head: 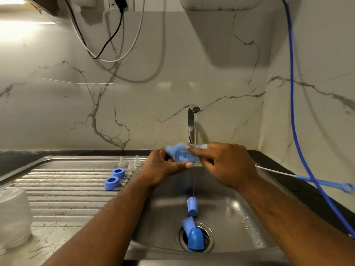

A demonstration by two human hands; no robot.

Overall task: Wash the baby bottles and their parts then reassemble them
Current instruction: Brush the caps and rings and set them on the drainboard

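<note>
The blue bottle part (pixel 179 153), blurred, is at frame centre under the thin stream from the tap (pixel 194 109). The left hand (pixel 165 166) and right hand (pixel 226 166) both grip it with curled fingers. Below, blue caps (pixel 192 206) lie in the sink (pixel 240 208); blue rings (pixel 118 173) and teats (pixel 132 166) stand centre-left.

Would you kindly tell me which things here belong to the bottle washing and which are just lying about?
Job: blue part held by left hand and right hand under the tap; blue rings; clear teats; blue caps in the sink; clear bottles; bottle brush.
Lying about: blue hose; wall cables; plug.
</note>
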